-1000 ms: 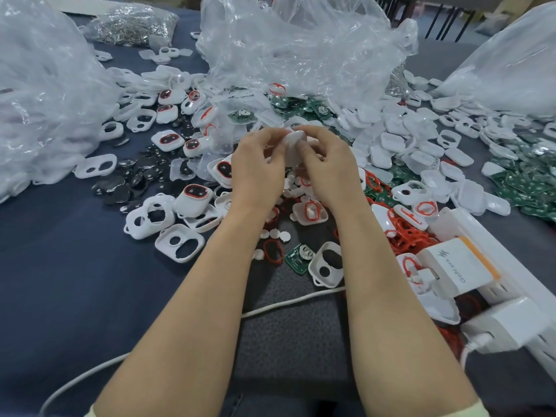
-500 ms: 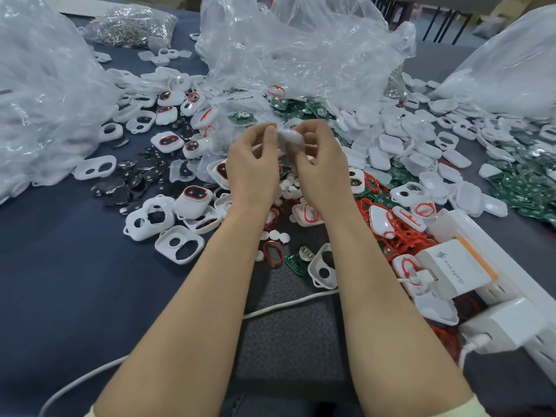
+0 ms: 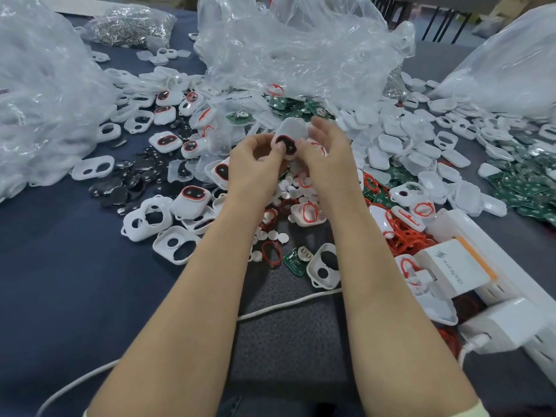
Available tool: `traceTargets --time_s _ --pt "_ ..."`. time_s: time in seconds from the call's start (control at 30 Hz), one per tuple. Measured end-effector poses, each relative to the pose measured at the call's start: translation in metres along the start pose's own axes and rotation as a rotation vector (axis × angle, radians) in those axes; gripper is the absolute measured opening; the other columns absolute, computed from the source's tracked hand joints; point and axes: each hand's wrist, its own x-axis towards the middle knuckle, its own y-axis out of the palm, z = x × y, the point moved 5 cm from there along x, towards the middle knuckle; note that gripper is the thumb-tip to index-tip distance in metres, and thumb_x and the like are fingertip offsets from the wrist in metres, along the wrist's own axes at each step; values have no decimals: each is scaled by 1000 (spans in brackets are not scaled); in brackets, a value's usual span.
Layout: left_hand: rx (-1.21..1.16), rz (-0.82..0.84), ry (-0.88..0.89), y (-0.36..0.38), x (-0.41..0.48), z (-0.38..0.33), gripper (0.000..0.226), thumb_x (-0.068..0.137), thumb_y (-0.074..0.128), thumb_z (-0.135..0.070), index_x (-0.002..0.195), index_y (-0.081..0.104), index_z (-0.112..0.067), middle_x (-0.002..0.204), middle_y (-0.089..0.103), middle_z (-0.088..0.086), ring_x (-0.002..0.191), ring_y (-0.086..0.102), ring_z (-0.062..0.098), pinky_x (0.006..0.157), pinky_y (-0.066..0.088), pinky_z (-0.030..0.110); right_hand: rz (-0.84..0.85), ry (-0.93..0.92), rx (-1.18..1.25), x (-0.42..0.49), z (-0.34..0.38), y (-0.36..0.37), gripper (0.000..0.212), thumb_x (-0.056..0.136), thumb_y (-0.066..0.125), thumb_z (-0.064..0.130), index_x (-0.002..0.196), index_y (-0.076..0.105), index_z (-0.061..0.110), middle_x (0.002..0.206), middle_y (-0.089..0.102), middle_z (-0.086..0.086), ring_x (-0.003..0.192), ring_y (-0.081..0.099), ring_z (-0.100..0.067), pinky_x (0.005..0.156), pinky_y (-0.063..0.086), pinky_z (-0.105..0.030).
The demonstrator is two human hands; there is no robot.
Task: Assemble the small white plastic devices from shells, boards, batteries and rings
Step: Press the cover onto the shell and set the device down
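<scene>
A small white device (image 3: 288, 136) with a red ring around a dark face is held above the middle of the pile. My left hand (image 3: 255, 167) pinches its lower left edge between thumb and fingers. My right hand (image 3: 328, 158) holds its right side, with the fingers loosely curled behind it. Below the hands lie loose red rings (image 3: 271, 251), a green board (image 3: 296, 260), an open white shell (image 3: 325, 267) and small white discs (image 3: 282, 237). Dark round batteries (image 3: 120, 185) are spread to the left. Finished devices (image 3: 192, 198) lie near them.
Large clear plastic bags (image 3: 45, 94) stand left, centre back (image 3: 301, 46) and right. White shells (image 3: 400, 139) and green boards (image 3: 520, 188) cover the right side. A white power strip with chargers (image 3: 457, 269) sits at the right, and a white cable (image 3: 285, 307) crosses the dark cloth.
The device has been turned so its red-ringed dark face points at the camera. My right fingers have loosened and spread from the earlier tight two-handed press.
</scene>
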Motion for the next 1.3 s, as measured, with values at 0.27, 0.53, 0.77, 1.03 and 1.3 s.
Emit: traceTargets --time_s 0.27,0.53,0.77,1.03,1.3 --pt "244 -38 120 2 3 -1 6 97 55 -19 102 56 -17 98 64 -3 84 59 11 82 54 38 -9 -44 -141 0 -2 7 24 91 63 15 112 59 5 104 69 -10 98 66 -22 91 52 -43" --pt "168 -62 208 -3 -3 -10 19 95 57 -11 93 57 -29 92 63 -6 72 58 16 73 53 38 -33 -57 -94 -4 3 0 23 94 59 38 101 66 17 75 65 6 68 61 -7 71 52 -31" --pt "239 15 180 3 -5 -11 21 93 53 -8 103 67 -19 98 71 3 73 67 15 65 50 24 -23 169 166 1 -6 -10 11 92 57 11 103 61 9 77 67 -7 57 65 -14 59 57 -28" --pt "539 53 199 5 -2 -7 22 96 57 -18 115 65 -11 103 69 2 95 63 17 84 47 25 233 79 -223 1 -6 -16 30 88 59 -1 112 59 17 103 67 -16 85 70 -29 83 58 -43" --pt "845 80 198 12 -2 -4 21 93 59 -18 110 61 -7 106 65 12 102 58 30 80 42 31 226 -155 -752 3 1 -10 28 94 56 20 122 61 16 117 63 -7 101 54 -17 68 26 -12"
